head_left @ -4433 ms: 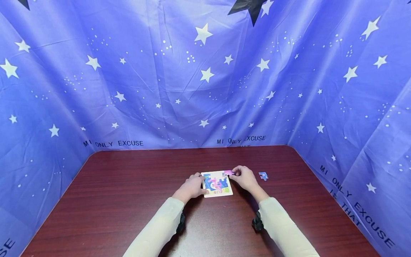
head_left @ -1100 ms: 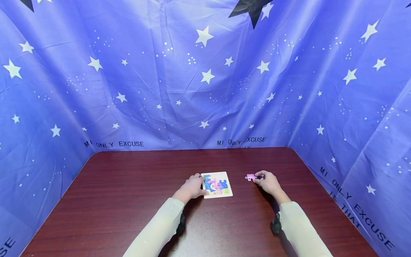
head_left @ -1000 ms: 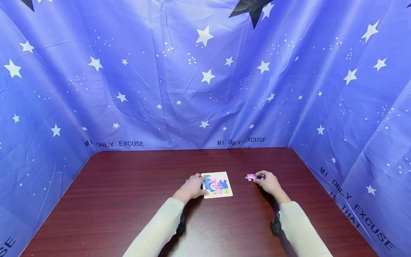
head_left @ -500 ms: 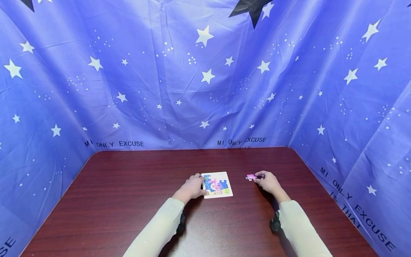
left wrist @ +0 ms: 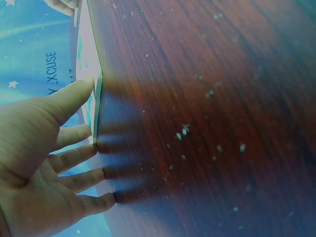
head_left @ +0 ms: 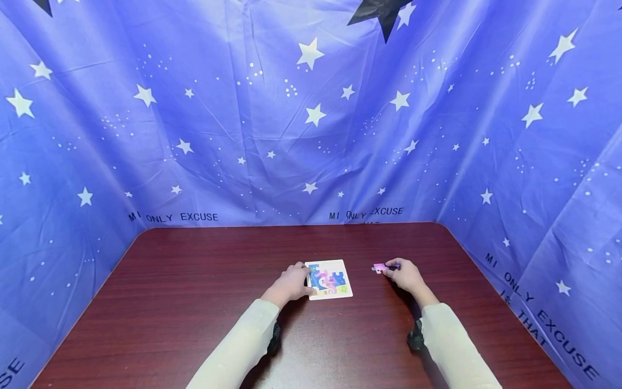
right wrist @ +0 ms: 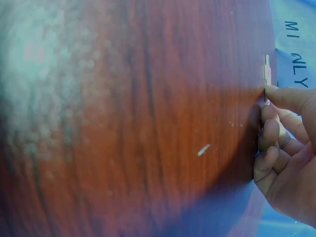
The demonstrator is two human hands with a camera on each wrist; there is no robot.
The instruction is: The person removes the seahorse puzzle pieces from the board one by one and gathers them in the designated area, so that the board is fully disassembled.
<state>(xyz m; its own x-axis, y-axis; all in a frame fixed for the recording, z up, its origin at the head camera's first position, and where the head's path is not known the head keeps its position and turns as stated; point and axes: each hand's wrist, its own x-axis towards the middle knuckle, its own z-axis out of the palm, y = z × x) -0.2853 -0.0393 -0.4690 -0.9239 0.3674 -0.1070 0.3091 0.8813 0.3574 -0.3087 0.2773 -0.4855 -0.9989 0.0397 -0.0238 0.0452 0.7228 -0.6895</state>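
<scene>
The pink puzzle piece (head_left: 379,268) lies to the right of the puzzle tray (head_left: 330,297), close to level with the tray's far right corner but set slightly nearer to you. The two are apart, with a strip of the worktop (head_left: 194,302) showing between them. What shows of the piece runs left to right, roughly along the worktop's far edge, its left end facing the tray. Your fingers cover its right end, so its full long axis can't be read; a small blue bit shows among them, too small to tell apart.

Your right hand (head_left: 407,274) is the nearer one: it pinches the piece from the worktop's right-edge side, thumb and a finger closed on it. The right wrist view shows the piece edge-on; whether it touches the worktop you can't tell.

Leftward across that gap, the tray's pale blank area (head_left: 335,265) lies at its far edge, reaching the far right corner, the side facing the piece. That direction, leftward from piece to blank area, looks like the relation that matters.

Your left hand (head_left: 289,283) is at the tray's left edge, well apart from the piece. Its fingers are spread and fairly straight, thumb touching near the near left corner, other fingertips farther along; they don't clench.
</scene>
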